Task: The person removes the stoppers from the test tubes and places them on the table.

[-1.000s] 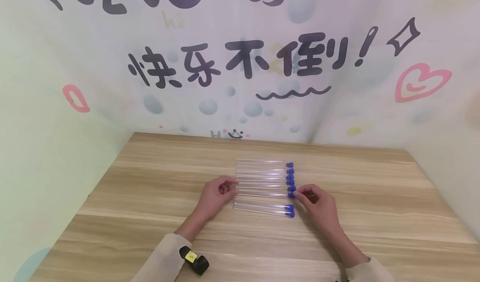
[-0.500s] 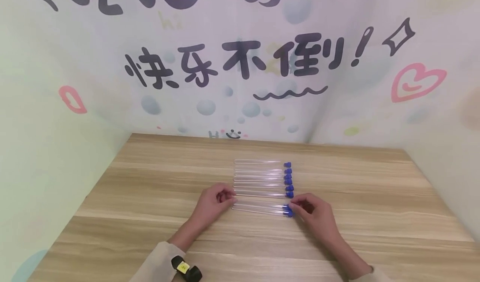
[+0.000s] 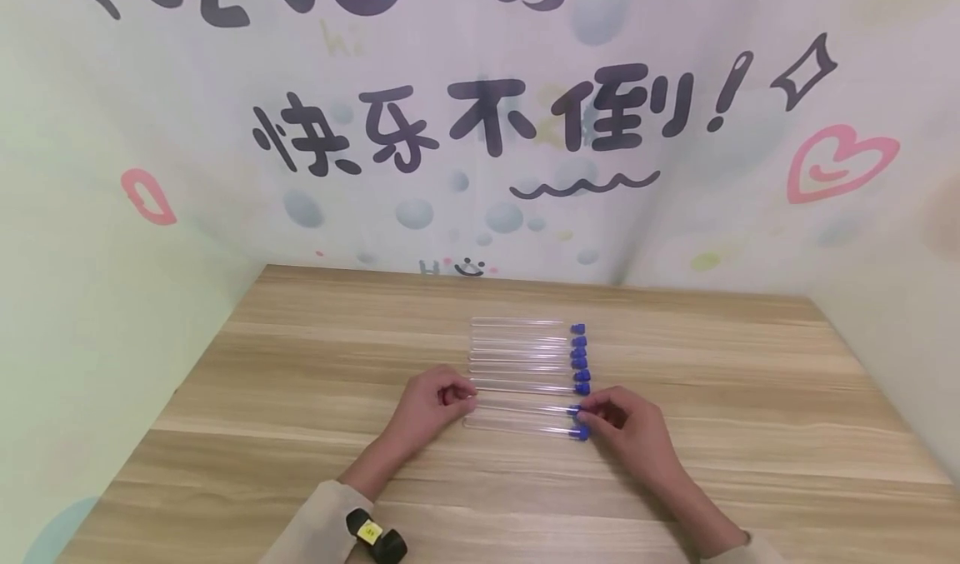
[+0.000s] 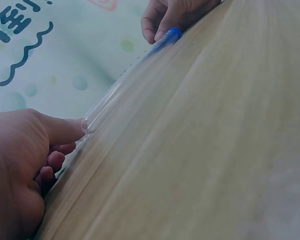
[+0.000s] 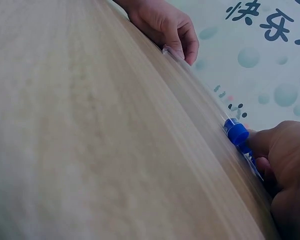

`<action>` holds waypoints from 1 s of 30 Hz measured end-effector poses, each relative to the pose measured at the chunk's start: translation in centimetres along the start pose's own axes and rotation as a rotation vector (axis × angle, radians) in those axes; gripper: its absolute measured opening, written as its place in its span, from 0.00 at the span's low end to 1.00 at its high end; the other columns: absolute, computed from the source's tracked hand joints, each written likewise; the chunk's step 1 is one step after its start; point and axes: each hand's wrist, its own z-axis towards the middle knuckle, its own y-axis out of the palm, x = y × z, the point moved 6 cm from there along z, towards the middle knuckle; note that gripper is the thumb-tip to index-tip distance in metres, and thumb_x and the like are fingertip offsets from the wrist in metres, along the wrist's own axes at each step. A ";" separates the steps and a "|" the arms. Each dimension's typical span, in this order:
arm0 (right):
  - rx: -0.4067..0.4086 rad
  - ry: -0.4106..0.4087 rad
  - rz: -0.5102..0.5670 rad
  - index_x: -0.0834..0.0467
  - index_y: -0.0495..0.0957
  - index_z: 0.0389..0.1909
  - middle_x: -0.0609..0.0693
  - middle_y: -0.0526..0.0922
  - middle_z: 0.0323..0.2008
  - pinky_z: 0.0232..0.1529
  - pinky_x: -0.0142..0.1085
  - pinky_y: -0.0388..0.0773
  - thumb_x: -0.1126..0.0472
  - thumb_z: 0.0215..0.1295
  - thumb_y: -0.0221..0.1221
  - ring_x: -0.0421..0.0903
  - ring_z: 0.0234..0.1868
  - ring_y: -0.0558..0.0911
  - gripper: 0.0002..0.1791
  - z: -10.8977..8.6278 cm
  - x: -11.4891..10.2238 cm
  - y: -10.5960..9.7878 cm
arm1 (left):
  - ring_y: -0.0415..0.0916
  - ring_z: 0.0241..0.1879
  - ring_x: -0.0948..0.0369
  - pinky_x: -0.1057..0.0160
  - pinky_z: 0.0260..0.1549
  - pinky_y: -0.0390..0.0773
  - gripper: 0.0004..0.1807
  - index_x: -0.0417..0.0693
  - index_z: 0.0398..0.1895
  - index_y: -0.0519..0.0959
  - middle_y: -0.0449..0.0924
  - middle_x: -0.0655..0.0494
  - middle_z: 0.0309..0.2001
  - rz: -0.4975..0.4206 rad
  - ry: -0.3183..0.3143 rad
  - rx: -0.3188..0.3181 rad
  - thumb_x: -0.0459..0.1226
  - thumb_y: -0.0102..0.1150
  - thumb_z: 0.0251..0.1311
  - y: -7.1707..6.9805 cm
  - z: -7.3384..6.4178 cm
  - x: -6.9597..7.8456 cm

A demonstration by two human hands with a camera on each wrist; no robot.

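Several clear test tubes (image 3: 517, 323) with blue caps lie side by side on the wooden table, caps to the right. My left hand (image 3: 431, 401) pinches the rounded end of the second-nearest test tube (image 3: 525, 407) between thumb and forefinger. At its other end my right hand (image 3: 633, 426) pinches around the blue cap (image 3: 574, 411), partly covering it. The nearest test tube (image 3: 517, 426) lies just in front, slightly apart. In the right wrist view a blue cap (image 5: 237, 131) shows beside the right fingers. The left wrist view shows a tube end at the left fingertips.
The wooden table (image 3: 750, 431) meets a white printed cloth backdrop (image 3: 420, 239) behind the row. Pale walls (image 3: 90, 314) stand at the sides. A black wrist device (image 3: 378, 537) is worn at the left sleeve.
Both hands have moved toward the near side, from a tube farther up the row to the second-nearest one. The two nearest tubes, close together before, now lie farther apart.
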 end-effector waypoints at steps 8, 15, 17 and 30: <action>-0.011 -0.035 -0.060 0.51 0.83 0.38 0.39 0.77 0.25 0.24 0.31 0.73 0.65 0.48 0.72 0.38 0.24 0.74 0.15 0.3 -0.3 0.1 | 0.68 0.25 0.67 0.68 0.24 0.70 0.07 0.44 0.33 0.85 0.73 0.63 0.26 0.051 0.027 -0.008 0.31 0.71 0.49 0.0 0.1 0.2; -0.002 -0.101 -0.076 0.53 0.83 0.36 0.39 0.77 0.26 0.23 0.30 0.72 0.67 0.47 0.72 0.37 0.23 0.73 0.14 0.2 -0.5 0.2 | 0.66 0.24 0.67 0.68 0.24 0.69 0.08 0.45 0.32 0.85 0.72 0.61 0.25 0.080 0.046 -0.012 0.32 0.73 0.47 0.1 0.0 0.3; 0.004 -0.124 -0.083 0.53 0.83 0.36 0.38 0.76 0.26 0.22 0.30 0.71 0.67 0.47 0.72 0.36 0.23 0.73 0.14 0.2 -0.6 0.2 | 0.67 0.24 0.67 0.68 0.24 0.69 0.08 0.46 0.32 0.85 0.72 0.61 0.26 0.081 0.046 -0.016 0.32 0.72 0.47 0.1 0.0 0.3; 0.025 -0.116 -0.033 0.52 0.80 0.41 0.39 0.79 0.33 0.28 0.31 0.76 0.69 0.54 0.67 0.37 0.29 0.78 0.14 0.0 -0.6 0.1 | 0.71 0.27 0.66 0.67 0.26 0.73 0.07 0.46 0.36 0.85 0.76 0.65 0.29 0.021 0.032 -0.003 0.32 0.69 0.52 0.0 -0.1 0.4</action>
